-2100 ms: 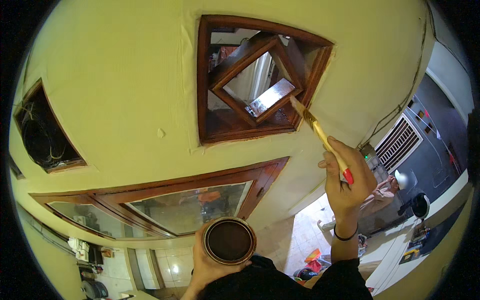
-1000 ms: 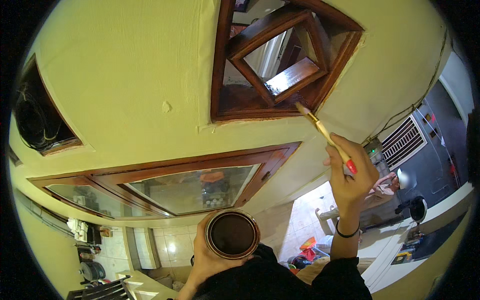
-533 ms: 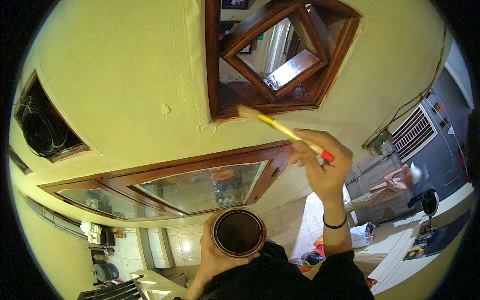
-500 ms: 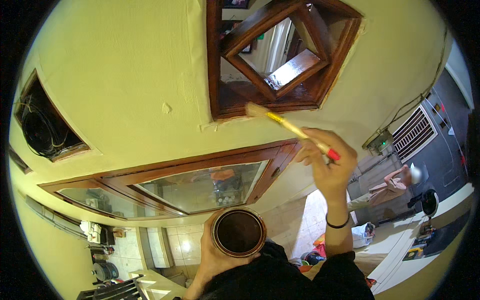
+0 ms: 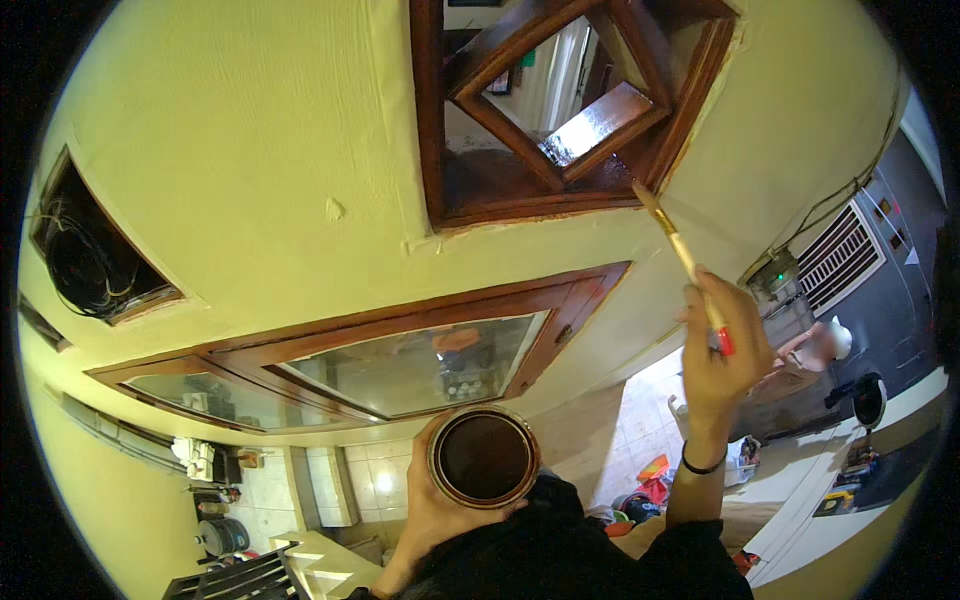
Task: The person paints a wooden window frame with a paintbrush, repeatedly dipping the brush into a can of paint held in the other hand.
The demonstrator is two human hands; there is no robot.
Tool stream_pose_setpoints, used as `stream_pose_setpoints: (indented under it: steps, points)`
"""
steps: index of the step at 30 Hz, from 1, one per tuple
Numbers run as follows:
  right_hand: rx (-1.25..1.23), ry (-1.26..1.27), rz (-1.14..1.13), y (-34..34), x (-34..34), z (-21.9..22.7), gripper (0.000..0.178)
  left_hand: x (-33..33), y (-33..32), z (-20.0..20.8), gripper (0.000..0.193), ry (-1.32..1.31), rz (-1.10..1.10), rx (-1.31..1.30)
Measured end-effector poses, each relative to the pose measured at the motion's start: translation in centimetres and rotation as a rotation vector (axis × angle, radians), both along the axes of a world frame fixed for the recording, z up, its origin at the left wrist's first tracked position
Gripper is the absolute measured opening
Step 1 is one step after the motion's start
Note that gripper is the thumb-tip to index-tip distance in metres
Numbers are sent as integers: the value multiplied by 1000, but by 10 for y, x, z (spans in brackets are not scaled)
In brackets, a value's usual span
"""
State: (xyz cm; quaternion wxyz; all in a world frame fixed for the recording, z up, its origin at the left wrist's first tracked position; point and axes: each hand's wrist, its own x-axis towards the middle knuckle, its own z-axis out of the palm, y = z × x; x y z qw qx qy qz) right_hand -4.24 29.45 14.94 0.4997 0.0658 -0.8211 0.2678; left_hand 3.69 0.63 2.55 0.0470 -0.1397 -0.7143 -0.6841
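The right hand is raised and closed around the lower end of a thin paintbrush with a pale yellow wooden handle and a red tip. The brush slants up and to the left, and its bristle end touches the lower right edge of a dark brown wooden vent frame with a diamond-shaped inner frame, set into the pale yellow plastered wall. The wood near the brush looks glossy. A dark band sits on the right wrist.

The left hand grips from below a round metal tin of dark brown varnish, held open side up in front of the person's chest, well below the brush. The liquid inside is nearly black and fills most of the tin.

Between the tin and the vent, a long brown wooden transom frame with glass panes runs across the wall. At far left, a square recess holding a black fan is cut into the wall.
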Motion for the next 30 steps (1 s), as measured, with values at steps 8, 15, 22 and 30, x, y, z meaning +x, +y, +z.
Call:
stream_pose_setpoints:
  steps: [8, 15, 22, 30]
  points:
    - [304, 154, 186, -83, -7, -5, 29, 5, 0, 3, 124, -13, 14, -28]
    - [-34, 182, 394, -111, -25, -12, 32, 10, -2, -5, 125, -11, 69, -56]
    - [-504, 9, 542, -97, -20, -22, 19, 7, 0, 5, 124, -43, 52, -4]
    - [-225, -17, 479, -84, -37, -40, 29, 8, 2, 7, 125, -48, 23, -4]
